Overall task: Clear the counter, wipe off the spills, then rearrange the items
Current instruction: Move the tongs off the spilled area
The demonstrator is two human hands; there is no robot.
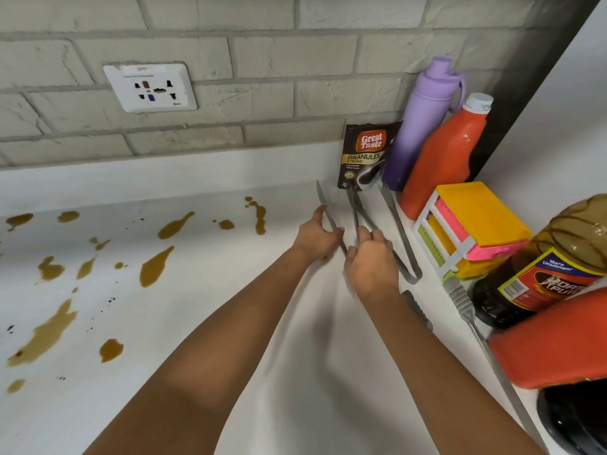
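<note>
head view:
coffee pouch (366, 156): dark sachet upright against the brick wall, reads "Great Taste / GRANULES / STRONG"; smaller print too small to read.
dark bottle (538, 274): lying tilted at right edge, label partly readable "Marz Unamnam"; bigger lettering below cut off and blurred.
wall socket (150, 87): white plate on the brick, tiny mark at its lower right, unreadable.
purple bottle (423, 123): upright in the corner, just right of the pouch, no writing seen.
orange bottle (446, 159): white cap, beside the purple one, cap print unreadable.
yellow/pink box (473, 224): stacked drawers in a white frame, in front of the orange bottle.
left hand (317, 238): fingers curled round a knife (323, 200), thumb and forefinger along it, blade pointing to the wall, tip near the pouch.
right hand (371, 257): pinching one arm of the metal tongs (394, 231); tongs lie on the counter, spread open, tips at the pouch base, hinge end toward the box.
hands: side by side, nearly touching.
counter (203, 310): white.
spills (154, 267): brown puddles and dark specks across the left half, well left of both hands.
other utensil (460, 297): grey-handled, lying along the right edge past the tongs.
</note>
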